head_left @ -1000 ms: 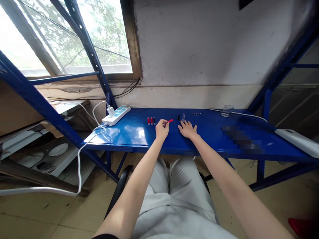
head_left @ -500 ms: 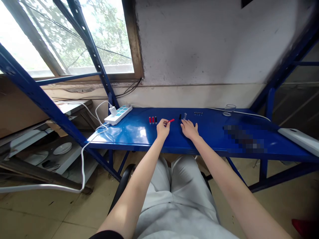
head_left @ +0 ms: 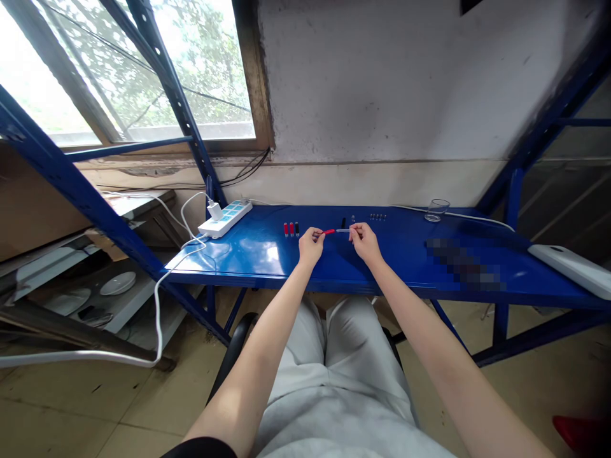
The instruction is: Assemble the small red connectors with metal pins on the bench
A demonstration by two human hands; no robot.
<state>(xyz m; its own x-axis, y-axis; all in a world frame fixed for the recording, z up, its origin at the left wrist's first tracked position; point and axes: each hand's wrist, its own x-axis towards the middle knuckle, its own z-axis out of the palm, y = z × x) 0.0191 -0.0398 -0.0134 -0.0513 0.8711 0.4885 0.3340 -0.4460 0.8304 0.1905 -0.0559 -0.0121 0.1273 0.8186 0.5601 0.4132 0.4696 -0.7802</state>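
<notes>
My left hand [head_left: 311, 246] pinches a slim red tube [head_left: 329, 231] between thumb and fingertips, its free end toward the right. Facing it, my right hand [head_left: 365, 242] pinches a thin clear tube [head_left: 342, 230] held level. The tips of the two tubes are close and roughly in line; a small gap seems to part them. Behind the clear tube stands a short black tube [head_left: 344, 222]. A tiny clear piece [head_left: 353, 218] is on the table just behind my right fingers. Left of my hands, two red tubes [head_left: 289, 229] and one black tube [head_left: 296, 229] stand in a row.
Several tiny clear pieces [head_left: 377, 217] line the back of the blue table [head_left: 248, 261]. A clear glass cup [head_left: 436, 211] is farther right. A white power strip [head_left: 224, 219] lies at the left, its cable hanging over the edge. A white device [head_left: 573, 270] sits at the right end.
My right hand has closed on the clear tube, lifted it off the table and turned it level toward the red tube. My left hand has barely moved.
</notes>
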